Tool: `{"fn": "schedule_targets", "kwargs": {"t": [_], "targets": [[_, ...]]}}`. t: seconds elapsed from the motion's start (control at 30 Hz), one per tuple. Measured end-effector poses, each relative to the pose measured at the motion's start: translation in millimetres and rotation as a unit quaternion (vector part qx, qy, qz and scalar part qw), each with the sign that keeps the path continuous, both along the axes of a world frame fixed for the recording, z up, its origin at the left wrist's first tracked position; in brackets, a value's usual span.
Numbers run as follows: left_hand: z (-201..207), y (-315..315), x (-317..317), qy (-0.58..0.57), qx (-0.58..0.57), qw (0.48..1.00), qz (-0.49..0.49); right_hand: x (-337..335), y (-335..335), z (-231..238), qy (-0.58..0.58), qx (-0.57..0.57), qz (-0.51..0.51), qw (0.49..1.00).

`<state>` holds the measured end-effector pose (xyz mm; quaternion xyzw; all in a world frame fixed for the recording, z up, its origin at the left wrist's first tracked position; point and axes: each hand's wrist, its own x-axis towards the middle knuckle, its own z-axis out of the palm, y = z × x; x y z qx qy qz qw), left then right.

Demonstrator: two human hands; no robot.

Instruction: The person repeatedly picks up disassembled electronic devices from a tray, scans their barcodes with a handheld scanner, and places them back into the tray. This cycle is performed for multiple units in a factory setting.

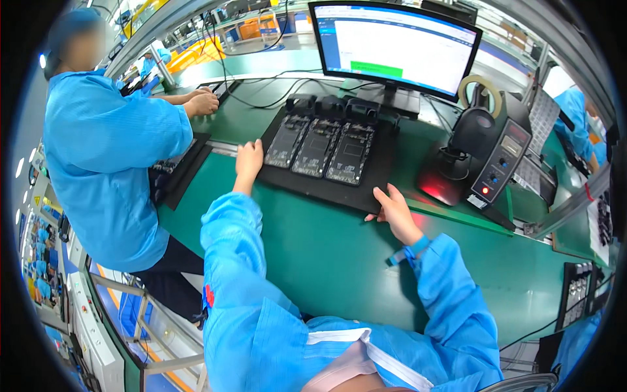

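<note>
A flat black tray [294, 181] lies on the green workbench in front of me. Three dark, phone-sized electronic boards [315, 149] sit side by side on it, with black connector blocks [330, 107] along their far ends. My left hand [249, 161] is closed on the tray's left edge, its fingers bent over the rim. At the near right corner my right hand [394, 212] grips the tray edge, some fingers on top and one below. A blue strap [410, 251] circles my right wrist.
A monitor [395, 42] stands behind the tray. To the right are a black scanner on a stand [471, 127], glowing red beneath, and a control box with knobs [501, 163]. A co-worker in blue [117, 150] works close by on the left. Cables [261, 104] cross the bench's far side.
</note>
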<state>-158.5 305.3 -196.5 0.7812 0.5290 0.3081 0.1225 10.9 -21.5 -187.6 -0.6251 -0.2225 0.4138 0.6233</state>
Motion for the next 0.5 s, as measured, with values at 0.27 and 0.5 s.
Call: {"fn": "schedule_targets", "kwargs": {"t": [0.27,0.5], "targets": [[12.0,-63.3,-76.6,-0.136,-0.047,0.978,-0.154,-4.4,-37.8,-14.0,-0.279,0.116,-0.036,0.953],[32.2,-246.4,-114.4,-0.253,-0.207,0.924,-0.2,-39.8,-211.5,9.7,-0.245,0.014,0.008,0.969]]}}
